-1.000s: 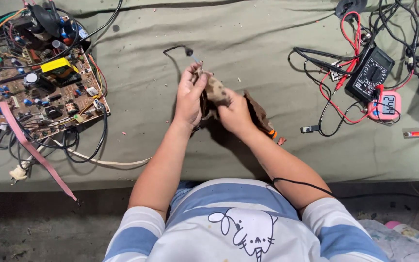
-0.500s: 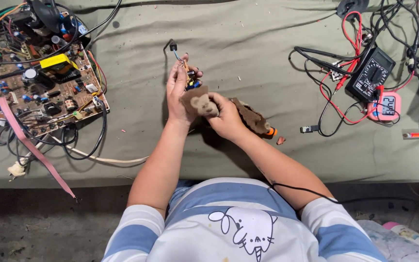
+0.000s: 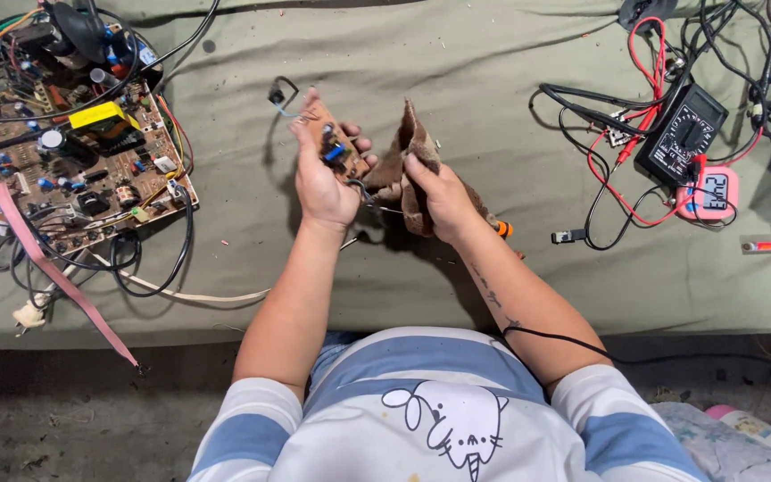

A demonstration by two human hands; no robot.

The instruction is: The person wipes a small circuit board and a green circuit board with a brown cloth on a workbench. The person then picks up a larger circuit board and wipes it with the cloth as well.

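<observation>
We hold a small board up off the cloth-covered bench, near its middle — our left hand grips its edge, tilted so the parts face us. Just right of it, our right hand is clenched on a brown rag, bunched to reach the board. Far left lies a big circuit board; far right, a black meter amid leads.

Head camera, steeply downward, near workbench
</observation>
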